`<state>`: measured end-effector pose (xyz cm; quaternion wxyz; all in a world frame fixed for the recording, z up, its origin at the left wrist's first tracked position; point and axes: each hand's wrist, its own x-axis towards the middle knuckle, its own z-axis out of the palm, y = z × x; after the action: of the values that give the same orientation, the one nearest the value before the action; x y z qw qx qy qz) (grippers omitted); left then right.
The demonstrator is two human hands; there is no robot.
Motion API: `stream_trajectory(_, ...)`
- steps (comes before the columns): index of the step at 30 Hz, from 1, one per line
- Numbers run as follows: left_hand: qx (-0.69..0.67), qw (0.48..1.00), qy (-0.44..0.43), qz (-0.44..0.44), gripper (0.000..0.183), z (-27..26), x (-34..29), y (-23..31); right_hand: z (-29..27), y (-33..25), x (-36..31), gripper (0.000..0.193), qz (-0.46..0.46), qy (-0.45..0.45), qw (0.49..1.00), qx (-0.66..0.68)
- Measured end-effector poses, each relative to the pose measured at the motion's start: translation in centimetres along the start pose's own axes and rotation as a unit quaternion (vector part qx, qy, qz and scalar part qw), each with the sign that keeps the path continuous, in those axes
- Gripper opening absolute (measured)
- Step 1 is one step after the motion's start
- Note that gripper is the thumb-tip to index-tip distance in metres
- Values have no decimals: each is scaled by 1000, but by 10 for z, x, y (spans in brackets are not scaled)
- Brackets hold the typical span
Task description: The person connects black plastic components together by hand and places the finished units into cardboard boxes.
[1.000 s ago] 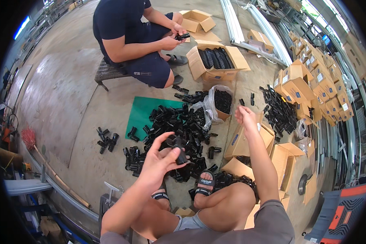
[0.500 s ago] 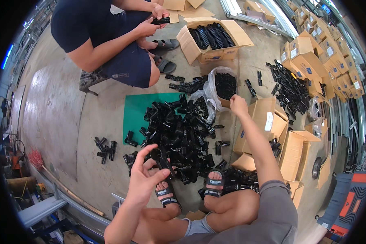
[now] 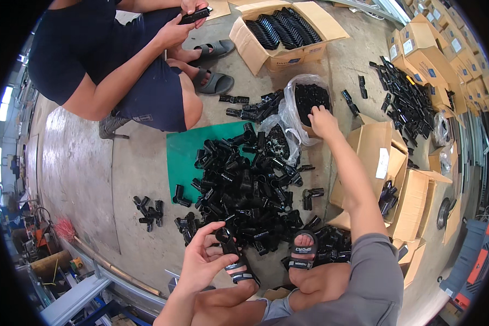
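Observation:
My left hand (image 3: pixel 207 259) is closed around a black pipe joint (image 3: pixel 226 240), its round open end facing up, pinched between thumb and fingers above my left sandal. My right hand (image 3: pixel 324 121) reaches out to a plastic-lined box (image 3: pixel 303 136) of small black parts (image 3: pixel 311 98). Its fingers are bent together over the near edge of those parts; whatever is between the fingertips is hidden. Between my feet and the box lies a large pile of black pipe joints (image 3: pixel 244 190), partly on a green mat (image 3: pixel 182 144). Beside the box, a clear bag (image 3: pixel 278 142) holds more small parts.
At the upper left a co-worker's hands (image 3: pixel 182 24) hold a black part. An open carton (image 3: pixel 288 60) of stacked black pieces stands at the back. More cartons (image 3: pixel 372 157) and a black parts pile (image 3: pixel 405 103) lie to the right; a toolbox (image 3: pixel 475 258) sits lower right.
My right hand has moved from the near side of the lined box to over the small parts. My left hand still holds the pipe joint. The whole view has shifted.

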<state>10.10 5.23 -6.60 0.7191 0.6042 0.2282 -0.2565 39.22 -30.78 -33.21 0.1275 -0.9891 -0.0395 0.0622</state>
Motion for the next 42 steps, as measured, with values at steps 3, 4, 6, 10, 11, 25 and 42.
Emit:
stream_trajectory(3,-11,1000,-12,2,76,2,-2,3,0,0,-39,14,-59,20,997,40)
stream_trajectory(4,-21,1000,-17,4,76,3,-4,2,5,5,-48,13,-86,32,996,20)
stream_trajectory(6,-6,999,-31,14,76,5,-7,2,13,18,-52,12,-119,69,991,-9)
stream_trajectory(10,36,998,-42,33,74,4,-16,6,13,26,-59,11,-98,21,994,-52)
stream_trajectory(11,42,997,-43,43,73,3,-20,6,9,26,-66,11,-96,15,994,-58)
stream_trajectory(25,100,987,-111,58,70,24,-28,11,-7,39,-79,16,14,-38,998,-52)
stream_trajectory(42,273,946,-59,163,67,12,-32,12,-65,-21,-96,14,-38,53,980,189)
